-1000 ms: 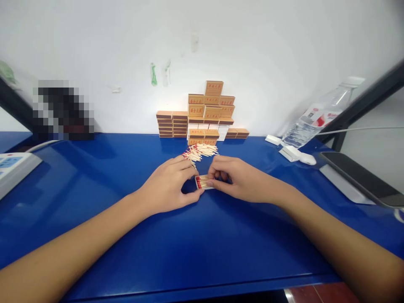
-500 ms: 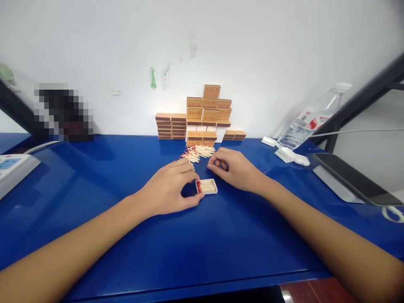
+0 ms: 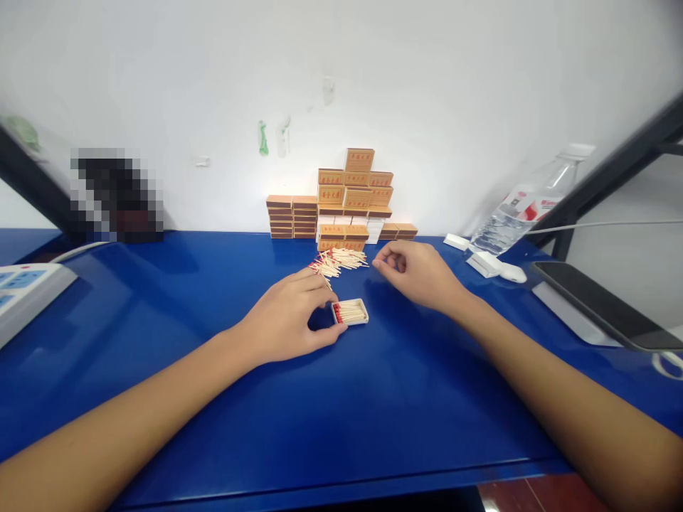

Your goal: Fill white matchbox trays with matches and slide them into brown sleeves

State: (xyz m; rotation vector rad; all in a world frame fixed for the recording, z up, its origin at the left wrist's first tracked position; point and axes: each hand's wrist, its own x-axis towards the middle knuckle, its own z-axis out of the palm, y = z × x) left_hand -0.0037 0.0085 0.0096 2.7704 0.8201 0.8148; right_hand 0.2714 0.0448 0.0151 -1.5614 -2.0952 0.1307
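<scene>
The open inner tray of a matchbox (image 3: 363,319) lies on the blue table, partly filled with a row of red-headed matches (image 3: 350,311). My left hand (image 3: 291,316) grips its left end between thumb and fingers. Behind it spreads a loose pile of matches (image 3: 341,260), heads mostly to the left. Just right of that pile is my right hand (image 3: 419,274), its fingers curled and thumb near the index fingertip. Whether anything is pinched there is too small to make out.
Stacked matchboxes (image 3: 358,181) stand against the white wall, with lower stacks (image 3: 292,217) on their left. At right are a water bottle (image 3: 512,210), small white items (image 3: 484,264) and a propped phone (image 3: 602,306). A white device (image 3: 32,299) sits at left.
My right hand has moved right and slightly away from me, beyond the right end of the match pile. My left hand still holds the tray. The view has shifted slightly.
</scene>
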